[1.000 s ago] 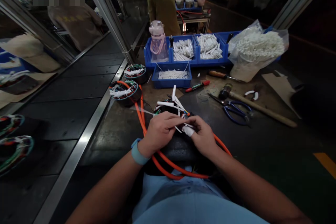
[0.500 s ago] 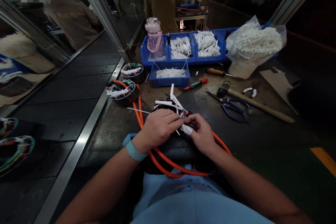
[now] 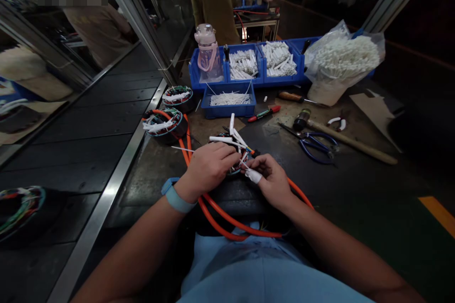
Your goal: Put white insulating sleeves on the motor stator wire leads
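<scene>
A wound motor stator (image 3: 234,169) sits on the bench before me, mostly hidden behind my hands. White sleeves (image 3: 221,139) and coloured wires rise from it. My left hand (image 3: 213,168) lies over its left side with fingers curled; what they hold, if anything, is hidden. At the stator's right edge, my right hand (image 3: 269,177) pinches a thin white cable tie (image 3: 244,164) between thumb and fingers. White tape wraps the right thumb. Another thin white strip (image 3: 182,149) sticks out left of my left hand. Orange cables (image 3: 220,228) loop below the hands.
Two more stators (image 3: 165,125) stand at left beside the metal rail (image 3: 106,194). Behind are a small blue tray (image 3: 229,112) of white ties and bins of white sleeves (image 3: 243,64). Pliers (image 3: 316,147), a hammer (image 3: 351,142) and a red marker (image 3: 265,113) lie right. Two people are beyond.
My left hand has moved left, away from my right fingers, so more of the stator shows. My right hand has barely moved. One stator at the far left edge has gone from view.
</scene>
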### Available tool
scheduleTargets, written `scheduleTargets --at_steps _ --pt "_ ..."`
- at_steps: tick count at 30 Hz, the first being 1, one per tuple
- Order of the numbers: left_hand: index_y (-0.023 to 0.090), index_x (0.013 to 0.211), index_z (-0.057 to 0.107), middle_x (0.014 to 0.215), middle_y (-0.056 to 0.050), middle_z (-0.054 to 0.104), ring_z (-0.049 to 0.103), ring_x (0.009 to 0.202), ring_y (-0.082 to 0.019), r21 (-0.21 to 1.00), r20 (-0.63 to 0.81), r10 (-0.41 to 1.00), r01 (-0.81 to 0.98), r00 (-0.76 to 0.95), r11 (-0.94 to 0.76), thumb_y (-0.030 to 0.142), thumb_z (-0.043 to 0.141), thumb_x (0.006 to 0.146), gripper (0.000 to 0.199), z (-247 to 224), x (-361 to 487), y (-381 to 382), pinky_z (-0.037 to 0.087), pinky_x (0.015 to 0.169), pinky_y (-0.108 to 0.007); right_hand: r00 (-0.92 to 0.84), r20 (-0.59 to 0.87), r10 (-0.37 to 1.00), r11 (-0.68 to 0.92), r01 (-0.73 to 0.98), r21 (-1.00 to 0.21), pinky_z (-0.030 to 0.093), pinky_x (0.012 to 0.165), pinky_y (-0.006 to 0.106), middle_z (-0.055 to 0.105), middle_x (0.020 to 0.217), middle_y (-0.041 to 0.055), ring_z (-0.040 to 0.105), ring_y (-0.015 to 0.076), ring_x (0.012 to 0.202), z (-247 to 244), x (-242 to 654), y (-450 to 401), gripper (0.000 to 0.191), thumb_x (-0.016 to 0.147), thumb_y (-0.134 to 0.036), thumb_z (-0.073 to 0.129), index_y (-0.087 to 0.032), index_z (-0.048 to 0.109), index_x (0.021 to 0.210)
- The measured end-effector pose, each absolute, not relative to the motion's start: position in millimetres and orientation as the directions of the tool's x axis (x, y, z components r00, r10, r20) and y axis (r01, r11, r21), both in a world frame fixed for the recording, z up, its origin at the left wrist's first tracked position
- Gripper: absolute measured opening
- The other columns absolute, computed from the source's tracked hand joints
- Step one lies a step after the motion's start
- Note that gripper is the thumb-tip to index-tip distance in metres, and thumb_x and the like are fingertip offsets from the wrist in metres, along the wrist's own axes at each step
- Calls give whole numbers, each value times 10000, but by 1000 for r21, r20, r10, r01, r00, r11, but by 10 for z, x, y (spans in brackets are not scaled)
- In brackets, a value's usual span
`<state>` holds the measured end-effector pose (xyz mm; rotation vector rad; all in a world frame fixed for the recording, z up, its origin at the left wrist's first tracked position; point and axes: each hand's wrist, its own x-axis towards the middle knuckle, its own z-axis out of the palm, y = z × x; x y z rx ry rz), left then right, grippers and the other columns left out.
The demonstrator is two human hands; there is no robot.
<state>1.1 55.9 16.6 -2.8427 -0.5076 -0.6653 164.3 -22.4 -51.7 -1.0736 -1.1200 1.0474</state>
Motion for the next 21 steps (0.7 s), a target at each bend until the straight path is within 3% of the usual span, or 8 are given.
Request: scheduleTargets --at_steps 4,10,18,21 --pt "176 1006 633 886 -52 668 582 784 -150 -115 420 204 275 884 -955 123 382 895 280 168 34 535 451 675 -270 176 163 971 171 -28 -985 518 754 304 626 814 3 620 149 772 -522 1638 -213 192 723 -242 671 -216 501 807" --pt "181 952 656 898 -44 677 608 826 -151 68 486 384 404 785 -912 66 420 821 293 108 -72 626 473 684 -253 127 162 979 177 -119 -977 521 793 331 645 845 12 637 156 803 -491 1633 -241 214 732 -257 671 -222 470 797" --pt "169 957 647 887 -38 680 592 787 -155 -66 465 213 274 859 -959 109 422 876 247 169 3 608 458 681 -267 137 174 975 183 -57 -981 510 771 320 634 850 16 619 150 790 -533 1641 -219 179 738 -217 652 -219 489 813" --pt "175 1024 635 917 -46 679 593 799 -150 2 450 180 200 875 -980 95 403 877 286 175 49 551 471 693 -269 172 185 968 189 -4 -982 509 742 295 620 818 0 609 142 762 -560 1634 -210 182 716 -197 651 -220 496 809"
